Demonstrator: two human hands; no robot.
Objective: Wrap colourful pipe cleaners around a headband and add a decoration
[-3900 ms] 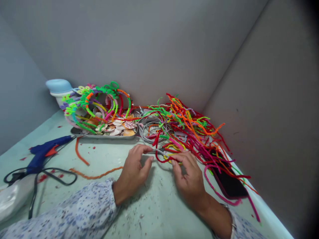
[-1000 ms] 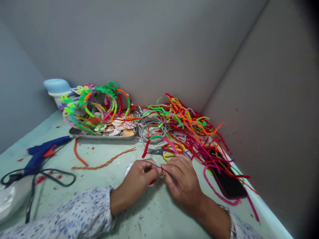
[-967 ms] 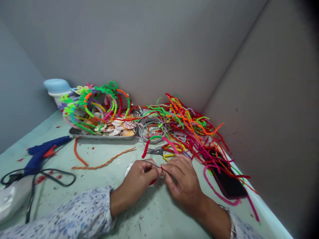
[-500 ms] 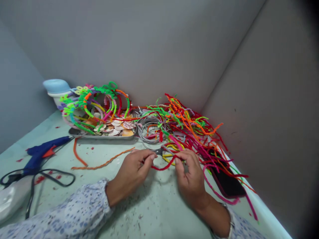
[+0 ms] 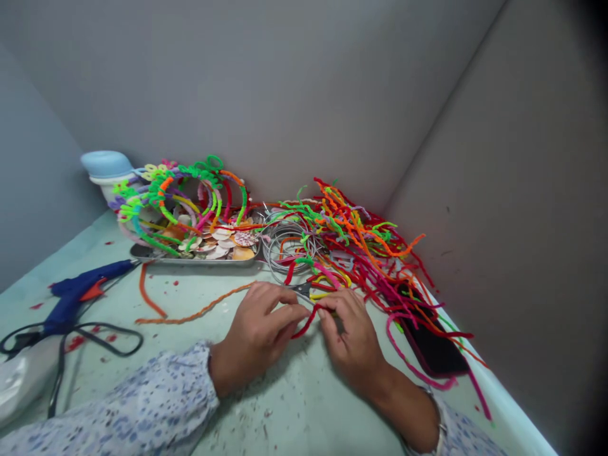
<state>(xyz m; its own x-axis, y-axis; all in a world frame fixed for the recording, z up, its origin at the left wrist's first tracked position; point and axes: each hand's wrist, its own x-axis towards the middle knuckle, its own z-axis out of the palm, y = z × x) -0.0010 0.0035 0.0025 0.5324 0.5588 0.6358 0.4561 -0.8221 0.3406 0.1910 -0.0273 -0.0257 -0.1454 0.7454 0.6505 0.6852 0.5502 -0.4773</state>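
Low on the pale green table (image 5: 294, 405), my left hand (image 5: 259, 332) and my right hand (image 5: 349, 335) meet, both pinching a red pipe cleaner (image 5: 304, 323) that bends between the fingertips. A thin metal wire seems to lie under the left fingers; I cannot tell if they grip it. Just beyond the fingers lie scissors with yellow handles (image 5: 316, 291). Behind them sits a coil of grey wire rings (image 5: 287, 244) and a tangled heap of coloured pipe cleaners (image 5: 370, 253).
A metal tray (image 5: 199, 258) of shells and pipe-cleaner hoops stands at the back left, beside a white jar with a blue lid (image 5: 107, 168). A blue glue gun (image 5: 78, 294) with black cord lies left. Orange pipe cleaners (image 5: 190, 313) lie loose. A dark phone (image 5: 434, 351) lies right.
The hands drew apart half a second ago, stretching the red pipe cleaner, and have come together again with it bent between them.
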